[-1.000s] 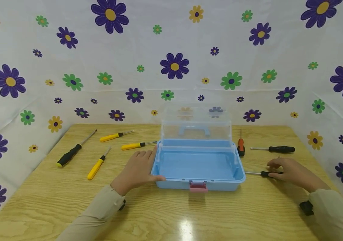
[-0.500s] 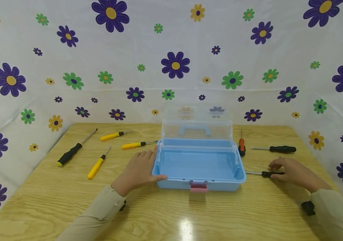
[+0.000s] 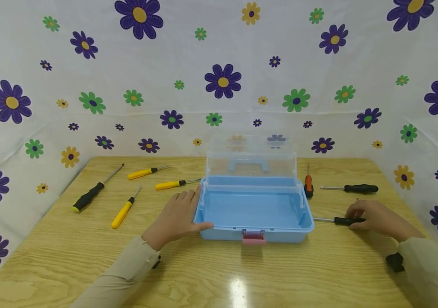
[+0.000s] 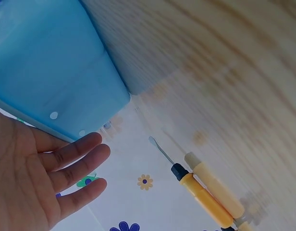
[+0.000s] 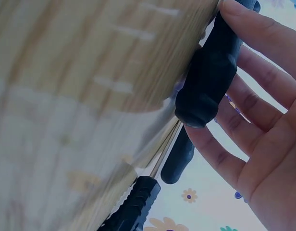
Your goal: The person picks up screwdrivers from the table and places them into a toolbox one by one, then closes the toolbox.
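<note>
A light blue toolbox (image 3: 253, 209) with its clear lid (image 3: 251, 162) raised stands mid-table. My left hand (image 3: 174, 218) rests against its left end, thumb along the front rim. In the left wrist view, the fingers of that hand (image 4: 23, 178) are fairly straight and spread beside the box wall (image 4: 56, 72). To the right of the box, my right hand (image 3: 380, 220) holds a black-handled screwdriver (image 3: 344, 221) between thumb and fingers, its shaft pointing at the box. The right wrist view shows the thumb and fingers on opposite sides of the handle (image 5: 205, 82).
Another black screwdriver (image 3: 360, 189) and a red-and-black one (image 3: 308, 186) lie behind the right hand. Left of the box are yellow screwdrivers (image 3: 122, 215), (image 3: 142, 173), (image 3: 170, 185) and a larger black-and-yellow one (image 3: 89, 197). A flowered cloth (image 3: 188, 77) encloses the table.
My right hand has shifted slightly right along the screwdriver handle, its fingers drawing in on it. The left hand and toolbox keep their places.
</note>
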`<state>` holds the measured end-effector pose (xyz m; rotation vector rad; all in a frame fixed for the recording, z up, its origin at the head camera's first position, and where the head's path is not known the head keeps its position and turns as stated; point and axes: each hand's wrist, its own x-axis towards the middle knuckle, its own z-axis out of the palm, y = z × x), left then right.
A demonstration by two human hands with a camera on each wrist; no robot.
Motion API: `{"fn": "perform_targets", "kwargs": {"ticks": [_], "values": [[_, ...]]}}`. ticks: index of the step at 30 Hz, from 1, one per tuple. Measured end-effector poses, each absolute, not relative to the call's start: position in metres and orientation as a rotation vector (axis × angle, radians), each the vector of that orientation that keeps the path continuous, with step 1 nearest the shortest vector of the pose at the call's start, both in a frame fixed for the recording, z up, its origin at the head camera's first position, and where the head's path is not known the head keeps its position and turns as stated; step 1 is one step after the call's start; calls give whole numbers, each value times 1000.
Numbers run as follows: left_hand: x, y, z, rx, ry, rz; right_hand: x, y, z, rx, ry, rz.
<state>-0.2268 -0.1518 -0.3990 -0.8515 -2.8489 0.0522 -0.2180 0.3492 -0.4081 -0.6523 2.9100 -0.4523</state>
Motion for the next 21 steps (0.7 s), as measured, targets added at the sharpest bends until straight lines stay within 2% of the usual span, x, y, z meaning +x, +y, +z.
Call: {"fn": "perform_targets", "kwargs": {"ticks": [21], "values": [[-227,-151,-400,-837,-2876,16,-218,356,-406,-657,2865,-563]]}}
